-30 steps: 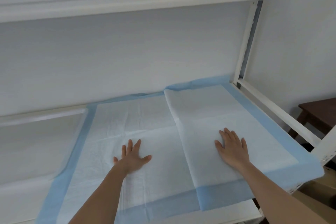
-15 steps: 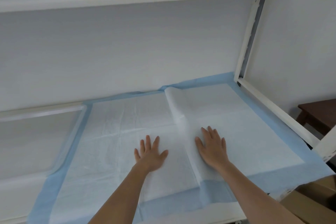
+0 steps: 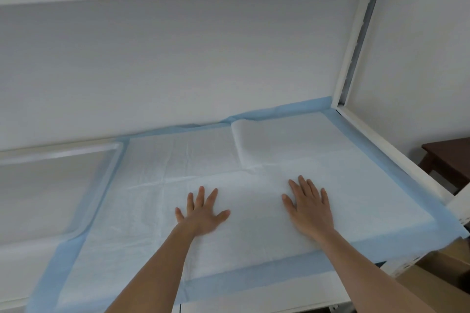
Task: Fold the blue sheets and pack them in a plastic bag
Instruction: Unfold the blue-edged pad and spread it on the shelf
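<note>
White wall panels back a white-framed shelf (image 3: 396, 150), and on that shelf lies the blue sheet (image 3: 203, 160), a white padded field with a blue border, spread nearly flat. Its long axis runs left to right across my view. One flap (image 3: 254, 145) at the far edge, right of centre, is turned over, leaving a raised crease. A clear plastic cover (image 3: 50, 180) lies on the shelf just to the left, with the sheet's left border overlapping it. A dark wooden stool (image 3: 447, 157) stands beyond the shelf frame at right. I see no plastic bag that I can identify for packing.

Hand state:
- My left hand (image 3: 202, 213) rests palm down on the sheet, fingers spread and straight, holding nothing.
- My right hand (image 3: 309, 207) rests palm down on the sheet, fingers extended and close together, holding nothing.

Both hands sit on the near half of the sheet, near the centre line, well apart from each other. The sheet extends away from both hands in every direction; its near border lies under my forearms.

Judgement: folding has not begun. The turned flap lies directly beyond the right hand, so that hand is the nearer one for flattening it. For a fold across the long axis, the right border is nearer the right hand and the left border nearer the left.
</note>
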The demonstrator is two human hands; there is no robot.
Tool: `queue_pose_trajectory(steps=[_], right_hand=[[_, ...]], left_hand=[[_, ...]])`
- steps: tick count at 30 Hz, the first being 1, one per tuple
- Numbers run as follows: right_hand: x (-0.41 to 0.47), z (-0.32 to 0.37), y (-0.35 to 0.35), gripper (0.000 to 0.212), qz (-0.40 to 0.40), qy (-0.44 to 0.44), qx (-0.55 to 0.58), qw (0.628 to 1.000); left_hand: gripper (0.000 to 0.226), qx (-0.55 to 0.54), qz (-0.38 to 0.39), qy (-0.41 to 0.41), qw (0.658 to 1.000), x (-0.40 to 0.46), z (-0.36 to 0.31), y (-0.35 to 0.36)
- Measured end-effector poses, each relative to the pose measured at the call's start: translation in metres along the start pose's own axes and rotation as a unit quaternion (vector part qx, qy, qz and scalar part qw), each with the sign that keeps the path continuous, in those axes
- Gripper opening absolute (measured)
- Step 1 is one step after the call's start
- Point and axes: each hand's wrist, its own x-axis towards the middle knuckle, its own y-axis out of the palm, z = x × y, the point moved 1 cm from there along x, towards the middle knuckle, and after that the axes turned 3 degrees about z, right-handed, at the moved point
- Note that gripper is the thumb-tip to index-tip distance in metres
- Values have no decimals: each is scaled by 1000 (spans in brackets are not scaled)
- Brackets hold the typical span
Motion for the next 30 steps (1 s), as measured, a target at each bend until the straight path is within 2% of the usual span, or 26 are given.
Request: queue_pose_trajectory(steps=[4, 6, 8, 10, 12, 14, 17, 22, 25, 30], right_hand=[[4, 10, -3, 52, 0, 42, 14, 999], [5, 26, -8, 46, -53, 49, 33, 997], [5, 45, -11, 34, -104, 19, 60, 993], [4, 64, -11, 25, -90, 3, 96, 991], [2, 79, -6, 28, -58, 15, 121, 991], [2, 86, 1, 38, -48, 36, 111, 992], [1, 92, 10, 45, -74, 67, 97, 990], [-2, 97, 16, 43, -104, 58, 76, 990], [-2, 101, 17, 42, -104, 69, 80, 989], [0, 104, 19, 27, -109, 101, 115, 982]], left_hand=[[76, -12, 3, 8, 1000, 2, 3, -15], [70, -53, -32, -6, 998, 3, 1, -24], [66, -101, -72, -21, 992, 3, -2, -27], [64, -145, -86, -20, 985, 3, -2, -22], [61, -193, -94, -17, 977, 2, 2, -17], [58, -235, -86, -19, 968, 4, 8, -16], [52, -314, -53, -14, 948, 8, 18, -18], [48, -402, -7, 14, 916, 10, 28, -23], [46, -407, 8, 16, 913, 14, 32, -25], [45, -414, 21, 19, 910, 16, 33, -24]])
